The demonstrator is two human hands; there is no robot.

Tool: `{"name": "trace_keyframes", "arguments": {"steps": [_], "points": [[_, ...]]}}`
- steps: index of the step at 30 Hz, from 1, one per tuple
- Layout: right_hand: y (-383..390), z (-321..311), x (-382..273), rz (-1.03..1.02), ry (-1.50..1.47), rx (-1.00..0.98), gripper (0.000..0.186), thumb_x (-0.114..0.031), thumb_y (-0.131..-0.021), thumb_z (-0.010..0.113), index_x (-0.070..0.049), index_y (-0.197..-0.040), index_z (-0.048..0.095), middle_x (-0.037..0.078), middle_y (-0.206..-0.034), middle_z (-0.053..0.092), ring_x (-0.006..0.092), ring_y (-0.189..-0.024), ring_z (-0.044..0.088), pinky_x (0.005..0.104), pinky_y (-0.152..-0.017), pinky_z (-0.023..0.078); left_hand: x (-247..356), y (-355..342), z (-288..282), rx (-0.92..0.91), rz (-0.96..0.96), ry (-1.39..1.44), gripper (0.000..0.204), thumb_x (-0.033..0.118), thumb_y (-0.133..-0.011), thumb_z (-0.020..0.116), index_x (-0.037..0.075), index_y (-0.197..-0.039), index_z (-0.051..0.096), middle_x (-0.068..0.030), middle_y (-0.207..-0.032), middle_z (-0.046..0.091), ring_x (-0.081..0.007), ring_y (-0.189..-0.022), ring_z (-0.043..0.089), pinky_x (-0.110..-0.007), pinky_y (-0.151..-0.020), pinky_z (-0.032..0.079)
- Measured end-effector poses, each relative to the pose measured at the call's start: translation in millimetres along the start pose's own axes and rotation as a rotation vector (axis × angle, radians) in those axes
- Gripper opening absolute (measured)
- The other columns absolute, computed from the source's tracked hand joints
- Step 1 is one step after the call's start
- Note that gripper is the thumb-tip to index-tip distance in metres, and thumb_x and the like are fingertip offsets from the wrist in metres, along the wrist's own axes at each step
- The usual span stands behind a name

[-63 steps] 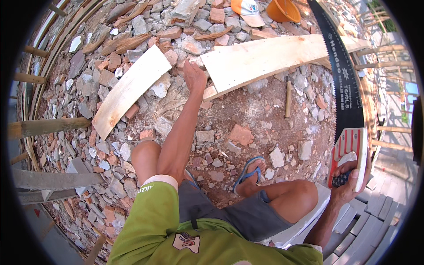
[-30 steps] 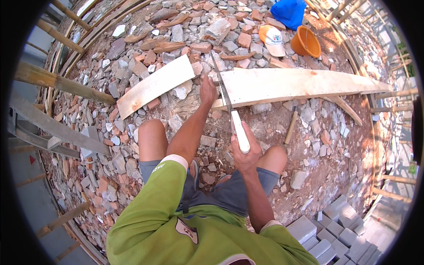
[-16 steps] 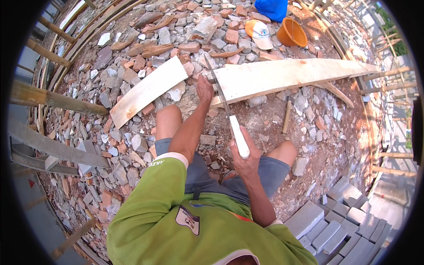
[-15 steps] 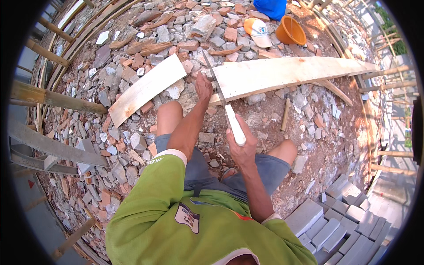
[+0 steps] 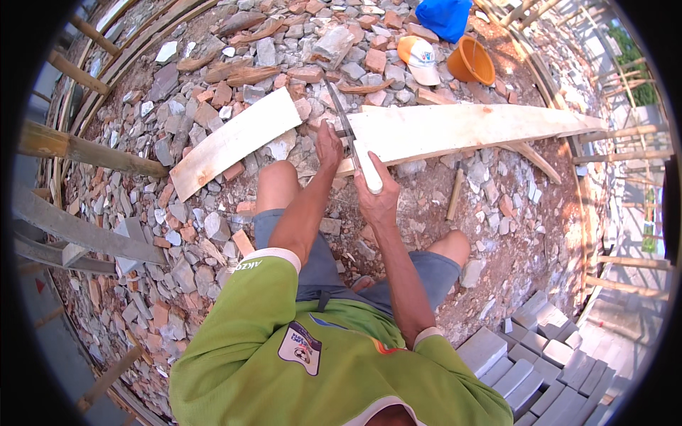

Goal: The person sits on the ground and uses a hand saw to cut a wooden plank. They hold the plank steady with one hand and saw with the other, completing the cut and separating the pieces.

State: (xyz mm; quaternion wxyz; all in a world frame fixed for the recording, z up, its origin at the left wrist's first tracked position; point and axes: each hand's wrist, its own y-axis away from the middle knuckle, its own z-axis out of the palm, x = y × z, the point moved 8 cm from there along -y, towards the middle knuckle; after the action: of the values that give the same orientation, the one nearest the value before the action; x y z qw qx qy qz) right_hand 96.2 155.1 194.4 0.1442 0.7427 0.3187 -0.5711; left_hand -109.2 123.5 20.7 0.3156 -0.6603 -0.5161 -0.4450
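My right hand is closed around the white handle of a handsaw. The saw blade points away from me along the left end of a long pale plank, which stretches off to the right. Just left of the blade is my left hand, its fingers bent closed. A small dark bit shows between it and the blade, but what the fingers grip is hidden. A shorter pale board lies on the rubble to the left, apart from the plank.
Broken brick and stone cover much of the ground. A wooden stick lies right of my knees. Farther off are an orange bucket, a cap and a blue bag. Grey blocks are stacked near right; poles jut in at left.
My right hand and the saw handle have moved forward, away from my body, up to the plank's near edge. The left hand remains beside the blade. The view has shifted slightly.
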Motion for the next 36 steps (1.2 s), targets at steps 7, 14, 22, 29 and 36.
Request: {"name": "trace_keyframes", "arguments": {"steps": [7,14,22,29,36], "points": [[99,-64,-24,0.025,0.131,-0.129,0.051,0.002,-0.088,0.065,0.003,-0.137,0.053,0.016,-0.11,0.07,0.0153,-0.093,0.068,0.0279,-0.08,0.054,-8,-4,3,-0.018,-0.098,0.011,0.043,0.023,-0.102,0.042,-0.005,-0.131,0.053,-0.0326,-0.116,0.062,-0.0501,-0.107,0.059,-0.05,-0.091,0.047],[23,-22,-18,0.05,-0.06,-0.027,0.046,-0.005,-0.09,0.067,0.005,-0.133,0.056,0.017,-0.111,0.069,0.0162,-0.093,0.064,0.0289,-0.08,0.052,1,-11,1,0.031,0.079,-0.054,0.036,0.022,-0.101,0.042,-0.006,-0.117,0.058,-0.0304,-0.093,0.063,-0.0477,-0.085,0.061,-0.051,-0.074,0.045],[94,-51,-11,0.049,0.009,-0.006,0.054,-0.003,-0.085,0.071,0.003,-0.136,0.054,0.019,-0.106,0.071,0.0192,-0.088,0.07,0.0324,-0.077,0.055,5,-6,-3,0.009,0.021,-0.075,0.034,0.023,-0.101,0.042,-0.003,-0.116,0.058,-0.0337,-0.093,0.063,-0.0518,-0.088,0.06,-0.054,-0.077,0.046],[2,-8,2,0.148,-0.023,-0.061,0.042,-0.006,-0.09,0.066,0.003,-0.13,0.059,0.017,-0.106,0.07,0.0147,-0.088,0.064,0.0278,-0.076,0.052,17,1,4,-0.01,0.021,-0.014,0.035,0.022,-0.101,0.042,-0.006,-0.115,0.058,-0.0323,-0.094,0.063,-0.0495,-0.09,0.06,-0.053,-0.079,0.045],[149,-81,-29,-0.004,0.13,-0.062,0.054,0.002,-0.082,0.07,0.004,-0.135,0.055,0.018,-0.107,0.072,0.0181,-0.084,0.073,0.028,-0.075,0.056,2,-6,-7,0.065,0.065,-0.02,0.034,0.022,-0.1,0.042,-0.003,-0.116,0.059,-0.0337,-0.1,0.062,-0.0504,-0.096,0.06,-0.051,-0.081,0.046]]}}
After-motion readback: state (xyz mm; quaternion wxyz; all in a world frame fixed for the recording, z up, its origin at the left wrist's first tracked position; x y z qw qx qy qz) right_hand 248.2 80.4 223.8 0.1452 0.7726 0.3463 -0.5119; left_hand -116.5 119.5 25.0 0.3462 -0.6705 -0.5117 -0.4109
